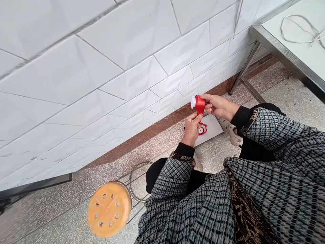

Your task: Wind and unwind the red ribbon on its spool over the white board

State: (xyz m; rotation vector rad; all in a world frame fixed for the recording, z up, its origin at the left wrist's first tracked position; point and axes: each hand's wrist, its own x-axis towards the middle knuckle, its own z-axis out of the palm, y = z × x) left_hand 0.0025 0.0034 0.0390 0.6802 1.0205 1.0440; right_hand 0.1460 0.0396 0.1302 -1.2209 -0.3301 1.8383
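Note:
A roll of red ribbon point(199, 102) on a white spool sits in my right hand point(217, 105), its fingers wrapped around the spool's near end. A strip of the ribbon runs down from the roll. My left hand point(192, 128) pinches this strip just below the roll, thumb on top. Below the hands, a white board point(212, 127) lies on the floor between my shoes, with a loop of red ribbon point(205, 128) showing over it. Part of that loop is hidden behind my left hand.
A round orange stool point(109, 209) with holes in its seat stands at the lower left, wire legs behind it. The white tiled wall point(137, 81) rises ahead. A metal-framed table point(284, 47) stands at the upper right, bearing a coiled cable point(301, 41). Speckled floor point(215, 161) lies below.

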